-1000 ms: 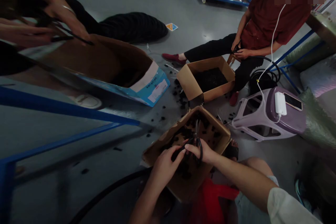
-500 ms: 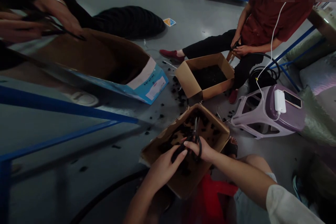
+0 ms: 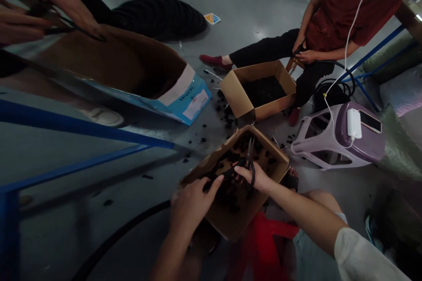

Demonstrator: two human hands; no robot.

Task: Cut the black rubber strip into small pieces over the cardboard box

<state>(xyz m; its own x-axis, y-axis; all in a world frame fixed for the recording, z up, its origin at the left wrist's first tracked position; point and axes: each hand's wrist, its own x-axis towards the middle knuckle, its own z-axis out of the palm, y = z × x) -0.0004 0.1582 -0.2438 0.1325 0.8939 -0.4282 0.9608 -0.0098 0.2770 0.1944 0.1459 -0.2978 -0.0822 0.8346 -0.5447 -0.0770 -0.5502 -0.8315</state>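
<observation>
Pinching a dark tube (image 3: pixel 229 174) in the left grip (image 3: pixel 191 204) near the lower centre, with a far end lost in shadow; clasping black-handled scissors (image 3: pixel 249 156) in the right grip (image 3: pixel 257 178), with the handles partly hidden; pointing slightly parted blades upward over a cardboard box (image 3: pixel 231 227) strewn with black pieces (image 3: pixel 234 207); working above a grey floor (image 3: pixel 148 61) dotted with scraps (image 3: pixel 147 177); facing a smaller open box (image 3: pixel 235 96) right of centre, a blue-sided box (image 3: pixel 198 101) at upper left and a purple stool (image 3: pixel 343 116) bearing a phone (image 3: pixel 369 121) at right; losing a co-worker (image 3: pixel 70 6) past the upper left edge; meeting a blue bar (image 3: pixel 82 127) across the left side.
</observation>
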